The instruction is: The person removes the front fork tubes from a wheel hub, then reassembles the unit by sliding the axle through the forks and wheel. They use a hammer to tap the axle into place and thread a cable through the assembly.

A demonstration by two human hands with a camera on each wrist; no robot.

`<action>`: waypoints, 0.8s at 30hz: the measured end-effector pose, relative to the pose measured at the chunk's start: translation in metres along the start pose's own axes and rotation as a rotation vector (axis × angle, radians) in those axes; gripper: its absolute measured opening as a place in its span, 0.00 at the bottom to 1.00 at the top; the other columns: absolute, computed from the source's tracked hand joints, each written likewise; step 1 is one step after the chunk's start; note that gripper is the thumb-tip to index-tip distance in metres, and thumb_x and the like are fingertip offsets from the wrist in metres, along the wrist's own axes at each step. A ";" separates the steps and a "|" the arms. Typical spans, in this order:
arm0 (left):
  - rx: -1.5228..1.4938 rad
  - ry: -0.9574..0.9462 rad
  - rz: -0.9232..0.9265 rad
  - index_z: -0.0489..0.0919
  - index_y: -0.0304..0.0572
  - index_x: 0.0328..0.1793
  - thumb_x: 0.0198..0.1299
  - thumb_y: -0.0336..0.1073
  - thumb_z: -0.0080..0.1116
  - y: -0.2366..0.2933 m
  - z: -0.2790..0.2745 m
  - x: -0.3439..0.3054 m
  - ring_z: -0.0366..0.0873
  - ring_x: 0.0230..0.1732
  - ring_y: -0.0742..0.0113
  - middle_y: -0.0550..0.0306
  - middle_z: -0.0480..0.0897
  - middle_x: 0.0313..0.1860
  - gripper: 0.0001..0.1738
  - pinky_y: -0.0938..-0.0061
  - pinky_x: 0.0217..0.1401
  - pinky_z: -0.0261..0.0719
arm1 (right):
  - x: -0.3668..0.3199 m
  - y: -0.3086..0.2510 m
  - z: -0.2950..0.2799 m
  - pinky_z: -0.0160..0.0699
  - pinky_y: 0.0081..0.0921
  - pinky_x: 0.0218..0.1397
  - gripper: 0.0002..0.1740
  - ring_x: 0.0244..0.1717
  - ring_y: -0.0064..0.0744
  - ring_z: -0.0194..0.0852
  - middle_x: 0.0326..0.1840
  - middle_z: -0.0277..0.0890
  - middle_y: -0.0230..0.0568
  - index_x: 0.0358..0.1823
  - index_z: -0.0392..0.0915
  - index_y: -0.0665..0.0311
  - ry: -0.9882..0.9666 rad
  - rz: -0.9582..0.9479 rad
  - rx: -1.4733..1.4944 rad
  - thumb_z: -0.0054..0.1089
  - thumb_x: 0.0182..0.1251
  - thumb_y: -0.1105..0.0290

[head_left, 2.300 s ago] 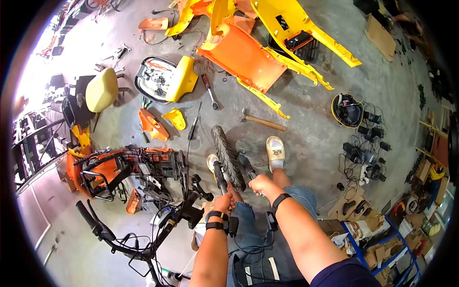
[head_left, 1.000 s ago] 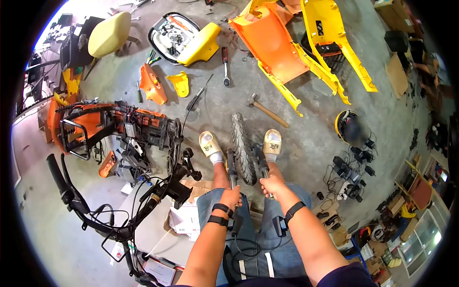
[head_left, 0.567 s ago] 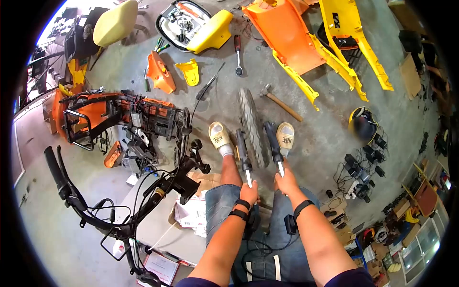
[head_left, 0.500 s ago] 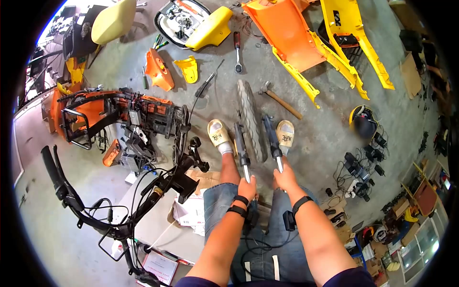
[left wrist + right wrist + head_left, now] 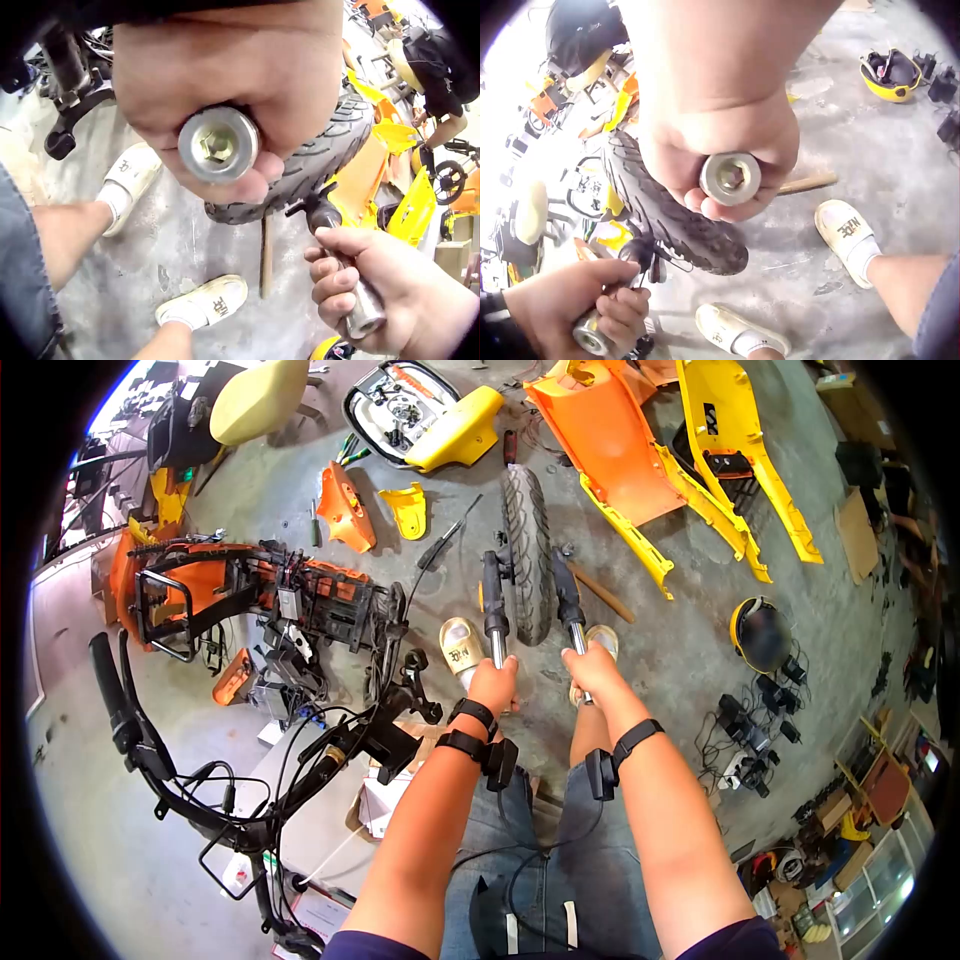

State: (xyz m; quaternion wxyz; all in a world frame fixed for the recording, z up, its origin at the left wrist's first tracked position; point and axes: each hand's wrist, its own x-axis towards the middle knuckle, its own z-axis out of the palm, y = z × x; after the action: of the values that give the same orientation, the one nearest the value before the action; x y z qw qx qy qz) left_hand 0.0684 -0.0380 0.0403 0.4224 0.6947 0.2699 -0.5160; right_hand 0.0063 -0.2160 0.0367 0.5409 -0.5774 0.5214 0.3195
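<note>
In the head view, a front wheel with a black knobbly tyre (image 5: 528, 550) stands between two fork legs. My left hand (image 5: 494, 684) grips the silver tube of the left fork leg (image 5: 495, 595), and my right hand (image 5: 594, 666) grips the tube of the right fork leg (image 5: 568, 598). The left wrist view shows the round, hollow tube end (image 5: 219, 145) in my left fist, and my right hand (image 5: 401, 289) curled round the other tube. A similar tube end (image 5: 731, 179) pokes out of my right fist in the right wrist view.
Handlebars (image 5: 215, 820) and an orange frame (image 5: 200, 595) stand at the left. Orange and yellow panels (image 5: 610, 450), a hammer (image 5: 605, 595) and a helmet (image 5: 760, 632) lie beyond the wheel or to its right. Slippered feet (image 5: 461, 645) flank the fork.
Both hands have moved forward with the fork and wheel, away from my body. The tyre now covers part of the ratchet, and the right leg overlaps the hammer.
</note>
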 end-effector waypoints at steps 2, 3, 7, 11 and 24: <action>0.016 0.008 0.027 0.70 0.36 0.35 0.69 0.45 0.55 -0.014 0.002 0.000 0.72 0.14 0.66 0.59 0.73 0.19 0.19 0.67 0.16 0.76 | -0.003 0.007 -0.002 0.73 0.33 0.16 0.19 0.15 0.34 0.73 0.22 0.74 0.42 0.41 0.68 0.73 0.002 -0.010 -0.019 0.58 0.67 0.61; 0.035 0.016 0.051 0.70 0.36 0.34 0.68 0.45 0.55 -0.024 0.004 -0.002 0.72 0.14 0.66 0.59 0.73 0.19 0.18 0.67 0.16 0.75 | -0.008 0.014 -0.001 0.73 0.33 0.16 0.19 0.15 0.34 0.73 0.22 0.74 0.42 0.41 0.68 0.73 0.003 -0.014 -0.021 0.58 0.67 0.61; -0.001 0.087 0.063 0.69 0.37 0.34 0.69 0.46 0.55 -0.051 0.012 -0.023 0.73 0.14 0.67 0.58 0.73 0.18 0.19 0.69 0.15 0.74 | -0.014 0.061 0.012 0.73 0.36 0.17 0.20 0.13 0.36 0.73 0.20 0.73 0.42 0.40 0.68 0.72 0.072 -0.054 -0.108 0.59 0.66 0.59; 0.075 0.047 0.059 0.69 0.36 0.35 0.69 0.47 0.54 -0.096 0.010 -0.042 0.75 0.12 0.63 0.53 0.76 0.16 0.20 0.68 0.13 0.73 | -0.038 0.104 0.023 0.72 0.35 0.16 0.19 0.13 0.35 0.72 0.20 0.73 0.41 0.42 0.69 0.70 0.064 -0.007 -0.099 0.59 0.67 0.59; 0.053 0.100 -0.235 0.70 0.38 0.38 0.66 0.44 0.57 -0.217 0.049 -0.084 0.76 0.13 0.60 0.53 0.76 0.18 0.17 0.66 0.15 0.76 | -0.067 0.239 0.042 0.76 0.42 0.24 0.19 0.20 0.49 0.79 0.25 0.78 0.54 0.40 0.72 0.70 0.206 -0.073 -0.394 0.60 0.66 0.58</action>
State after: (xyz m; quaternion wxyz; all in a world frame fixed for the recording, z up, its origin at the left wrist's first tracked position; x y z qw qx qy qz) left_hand -0.1587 0.0332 0.0474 0.3267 0.6941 0.3564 -0.5333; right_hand -0.2293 -0.1272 0.0207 0.3729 -0.7200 0.4800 0.3349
